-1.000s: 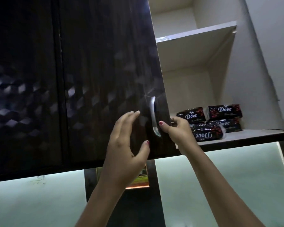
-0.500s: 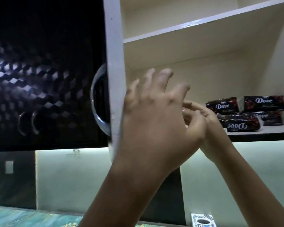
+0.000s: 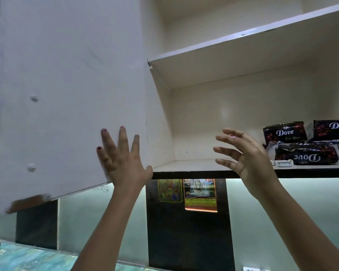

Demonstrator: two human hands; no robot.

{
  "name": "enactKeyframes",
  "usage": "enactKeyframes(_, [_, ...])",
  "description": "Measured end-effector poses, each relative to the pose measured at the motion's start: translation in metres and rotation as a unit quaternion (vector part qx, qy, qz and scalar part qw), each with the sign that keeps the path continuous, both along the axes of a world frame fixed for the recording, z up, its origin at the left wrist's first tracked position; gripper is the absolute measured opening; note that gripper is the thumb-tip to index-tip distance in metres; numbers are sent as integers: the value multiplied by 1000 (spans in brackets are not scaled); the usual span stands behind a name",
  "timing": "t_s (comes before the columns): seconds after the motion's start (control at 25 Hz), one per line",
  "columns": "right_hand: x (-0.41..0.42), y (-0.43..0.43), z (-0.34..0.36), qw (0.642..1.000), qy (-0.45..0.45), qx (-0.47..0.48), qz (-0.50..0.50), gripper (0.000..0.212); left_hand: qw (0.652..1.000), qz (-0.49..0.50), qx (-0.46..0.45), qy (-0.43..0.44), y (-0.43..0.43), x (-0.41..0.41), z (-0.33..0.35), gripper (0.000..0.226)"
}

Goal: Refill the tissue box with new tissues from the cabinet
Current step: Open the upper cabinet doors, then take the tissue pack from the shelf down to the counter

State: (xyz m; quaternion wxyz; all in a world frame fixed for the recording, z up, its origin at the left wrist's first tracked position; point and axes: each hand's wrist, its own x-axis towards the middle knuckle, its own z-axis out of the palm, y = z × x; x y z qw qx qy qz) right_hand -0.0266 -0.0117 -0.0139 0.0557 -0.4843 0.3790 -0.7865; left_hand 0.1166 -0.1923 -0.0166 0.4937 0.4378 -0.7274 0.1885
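My left hand (image 3: 123, 163) is spread flat, grip wide, palm pressed on the smooth white inside of the cabinet door (image 3: 67, 90), which has swung fully open since half a second ago, its dark patterned front now out of sight. My right hand (image 3: 247, 155) has separated from the left and hovers with fingers splayed, holding nothing, near the lower shelf (image 3: 188, 165). Glossy dark Dove tissue packs (image 3: 305, 147) sit stacked far right on that shelf.
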Motion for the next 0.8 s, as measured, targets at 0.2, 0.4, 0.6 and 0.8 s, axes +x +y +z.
enactKeyframes(0.2, [-16,-20,-10,1000,-19,18,-15,17,999,13,12,35,-34,-4,1,90])
enactKeyframes(0.4, [-28,-46,-14,999,-24,17,-19,21,999,22,12,46,-55,-12,1,96])
enactKeyframes(0.6, [-46,-34,-17,996,32,9,-88,23,987,-113,4,114,-35,-39,7,84])
enactKeyframes(0.8, [-101,26,3,938,101,-36,-330,20,869,-467,16,159,34,-110,12,62])
